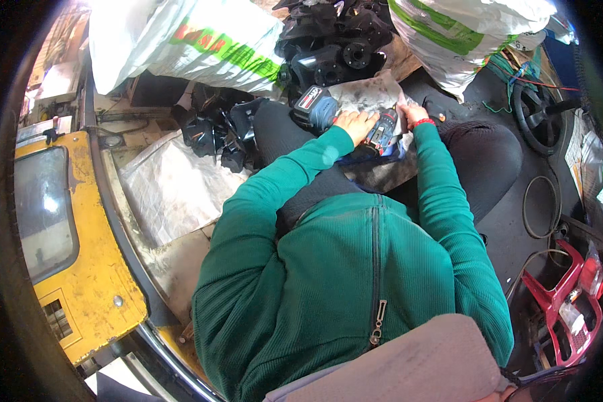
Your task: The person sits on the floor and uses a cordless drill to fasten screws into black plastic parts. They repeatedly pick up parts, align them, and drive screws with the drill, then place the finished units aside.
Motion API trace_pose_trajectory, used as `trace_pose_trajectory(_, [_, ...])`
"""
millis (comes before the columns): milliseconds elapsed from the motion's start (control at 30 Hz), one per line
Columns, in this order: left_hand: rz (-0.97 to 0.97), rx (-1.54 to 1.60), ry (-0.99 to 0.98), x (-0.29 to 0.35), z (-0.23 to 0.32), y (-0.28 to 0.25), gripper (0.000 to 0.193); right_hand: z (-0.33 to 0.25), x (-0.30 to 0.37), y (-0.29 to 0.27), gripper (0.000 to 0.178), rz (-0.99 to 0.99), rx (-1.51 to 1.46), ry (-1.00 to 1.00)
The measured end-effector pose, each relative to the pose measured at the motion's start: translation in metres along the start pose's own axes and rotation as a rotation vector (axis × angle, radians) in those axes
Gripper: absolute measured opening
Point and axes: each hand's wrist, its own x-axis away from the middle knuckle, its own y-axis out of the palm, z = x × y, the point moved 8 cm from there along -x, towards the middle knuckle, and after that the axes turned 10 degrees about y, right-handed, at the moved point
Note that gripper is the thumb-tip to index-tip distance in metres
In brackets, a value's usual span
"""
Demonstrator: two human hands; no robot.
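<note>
A cordless drill [380, 136] with a blue and black body lies across my lap, its chunky battery [310, 106] toward the left. My left hand [356, 126] is closed around the drill's handle. Just right of the drill's body is my right hand [414, 114], a red band at its wrist. Its fingers are bent together, and what they pinch is too small or hidden to make out. Beneath the drill and hands, a stained pale cloth or sheet [375, 90] is spread over my legs.
Black moulded parts are heaped ahead [358, 55] and beside my left knee [214, 134]. Large white sacks stand at far left [201, 47] and far right [455, 33]. A yellow machine panel [107, 248], a black handwheel [539, 117] and a red plastic frame [559, 295] flank me.
</note>
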Motion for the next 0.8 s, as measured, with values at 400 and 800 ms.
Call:
trace_pose_trajectory(400, [-0.076, 0.007, -0.014, 0.005, 0.009, -0.001, 0.061, -0.011, -0.030, 0.025, 0.031, 0.175, 0.543, -0.109])
trace_pose_trajectory(800, [-0.298, 0.374, -0.288, 0.145, 0.052, -0.156, 0.053, -0.031, 0.040, -0.017, 0.049, 0.593, 0.208, -0.047])
